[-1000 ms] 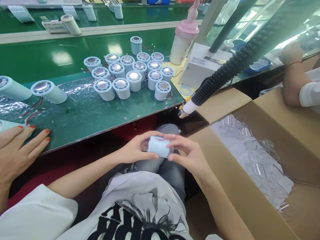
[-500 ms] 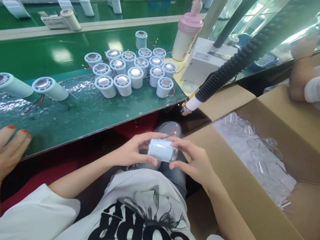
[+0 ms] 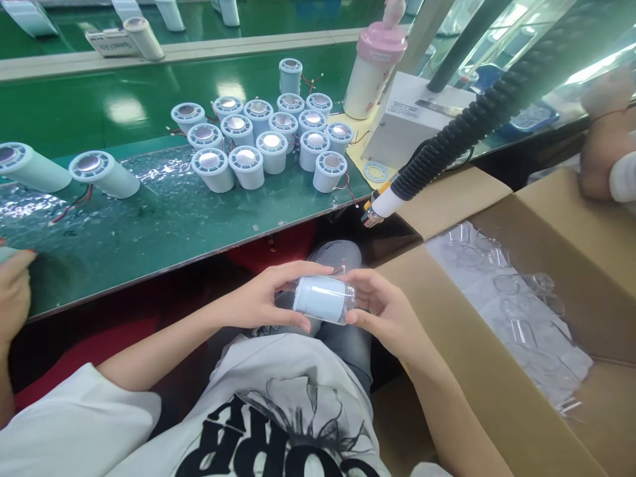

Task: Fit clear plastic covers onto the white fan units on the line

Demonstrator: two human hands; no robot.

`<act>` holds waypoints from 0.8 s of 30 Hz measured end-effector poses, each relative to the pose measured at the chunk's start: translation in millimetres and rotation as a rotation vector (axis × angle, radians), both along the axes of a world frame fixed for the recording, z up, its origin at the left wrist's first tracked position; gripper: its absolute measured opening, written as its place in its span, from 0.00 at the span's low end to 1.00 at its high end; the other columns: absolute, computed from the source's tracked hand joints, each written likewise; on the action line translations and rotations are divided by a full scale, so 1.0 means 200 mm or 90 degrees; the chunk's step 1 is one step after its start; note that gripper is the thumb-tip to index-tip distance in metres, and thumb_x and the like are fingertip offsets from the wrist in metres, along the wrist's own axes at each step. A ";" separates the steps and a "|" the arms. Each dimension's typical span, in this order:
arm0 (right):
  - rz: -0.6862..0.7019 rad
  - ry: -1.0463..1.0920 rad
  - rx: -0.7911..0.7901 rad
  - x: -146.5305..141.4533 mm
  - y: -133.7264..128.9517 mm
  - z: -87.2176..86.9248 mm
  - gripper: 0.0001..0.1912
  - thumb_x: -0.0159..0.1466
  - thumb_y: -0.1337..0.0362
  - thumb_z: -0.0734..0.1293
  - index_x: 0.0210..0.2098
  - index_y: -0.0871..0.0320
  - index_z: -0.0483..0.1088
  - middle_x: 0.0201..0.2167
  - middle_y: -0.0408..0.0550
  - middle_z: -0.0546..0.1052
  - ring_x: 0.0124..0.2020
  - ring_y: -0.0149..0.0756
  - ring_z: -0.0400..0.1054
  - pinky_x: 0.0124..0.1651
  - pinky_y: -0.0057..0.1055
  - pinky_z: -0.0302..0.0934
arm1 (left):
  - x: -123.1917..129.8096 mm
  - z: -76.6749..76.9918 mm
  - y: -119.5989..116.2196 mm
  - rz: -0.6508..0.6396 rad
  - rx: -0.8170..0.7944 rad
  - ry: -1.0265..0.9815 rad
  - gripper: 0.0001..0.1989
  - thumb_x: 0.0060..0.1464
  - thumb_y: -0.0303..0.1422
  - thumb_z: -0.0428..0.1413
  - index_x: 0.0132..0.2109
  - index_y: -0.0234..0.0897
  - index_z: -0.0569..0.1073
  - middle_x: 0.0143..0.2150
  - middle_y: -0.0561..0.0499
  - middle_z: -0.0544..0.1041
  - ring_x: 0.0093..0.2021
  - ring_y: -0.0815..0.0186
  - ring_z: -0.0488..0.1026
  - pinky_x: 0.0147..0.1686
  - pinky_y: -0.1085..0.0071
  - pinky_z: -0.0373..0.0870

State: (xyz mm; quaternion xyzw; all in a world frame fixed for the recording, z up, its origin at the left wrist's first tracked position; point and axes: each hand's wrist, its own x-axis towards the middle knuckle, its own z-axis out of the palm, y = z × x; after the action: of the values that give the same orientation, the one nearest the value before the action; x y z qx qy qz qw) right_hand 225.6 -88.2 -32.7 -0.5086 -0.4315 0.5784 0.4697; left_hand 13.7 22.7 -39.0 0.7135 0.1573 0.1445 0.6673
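A light blue cylinder (image 3: pixel 320 299) lies on its side above my lap, inside a clear plastic sleeve (image 3: pixel 349 303) that shows past its right end. My left hand (image 3: pixel 278 298) grips the cylinder's left end between fingers and thumb. Around the clear right end are the fingers and thumb of my right hand (image 3: pixel 380 308). A thin wire with a small connector sticks up behind the cylinder. Several similar blue cylinders (image 3: pixel 272 152) stand grouped on the green table (image 3: pixel 173 232), some with red and black wires.
Two blue cylinders (image 3: pixel 104 173) stand at the table's left, near another person's hand (image 3: pixel 14 291). A pink-lidded bottle (image 3: pixel 370 73), a grey box (image 3: pixel 410 119) and a black corrugated hose (image 3: pixel 447 146) are at the right. A carton (image 3: pixel 447 331) holds clear plastic pieces. Another person's arm shows far right.
My right hand has shifted slightly right, toward the clear end. The other person's hand at the left has drawn back to the left and now holds something light blue.
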 end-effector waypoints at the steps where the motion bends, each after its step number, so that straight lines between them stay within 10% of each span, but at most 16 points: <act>1: -0.004 0.014 -0.014 0.00 0.00 0.00 0.22 0.55 0.54 0.75 0.45 0.52 0.69 0.41 0.46 0.78 0.40 0.36 0.74 0.41 0.31 0.70 | 0.00 0.00 0.00 -0.001 0.007 -0.003 0.39 0.45 0.31 0.67 0.63 0.47 0.64 0.64 0.44 0.66 0.62 0.53 0.65 0.57 0.62 0.68; 13: -0.037 0.040 -0.053 -0.02 0.03 -0.04 0.24 0.54 0.47 0.73 0.43 0.53 0.67 0.36 0.47 0.79 0.36 0.38 0.74 0.37 0.33 0.70 | 0.01 -0.01 0.00 0.032 -0.094 -0.012 0.40 0.42 0.28 0.68 0.63 0.46 0.65 0.63 0.43 0.67 0.61 0.52 0.66 0.57 0.60 0.67; 24: -0.388 0.122 0.075 0.00 0.19 -0.37 0.31 0.51 0.40 0.70 0.44 0.51 0.61 0.39 0.49 0.77 0.38 0.40 0.74 0.42 0.40 0.71 | 0.48 -0.19 0.26 0.157 -0.345 -0.093 0.34 0.40 0.32 0.70 0.57 0.33 0.73 0.59 0.37 0.72 0.59 0.50 0.68 0.61 0.54 0.61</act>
State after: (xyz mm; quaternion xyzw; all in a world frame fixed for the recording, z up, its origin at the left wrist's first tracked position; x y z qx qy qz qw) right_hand 225.9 -50.7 -107.2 -0.5296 -0.2462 0.4302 0.6883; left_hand 109.0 74.9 -76.1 0.4725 0.2272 0.2278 0.8205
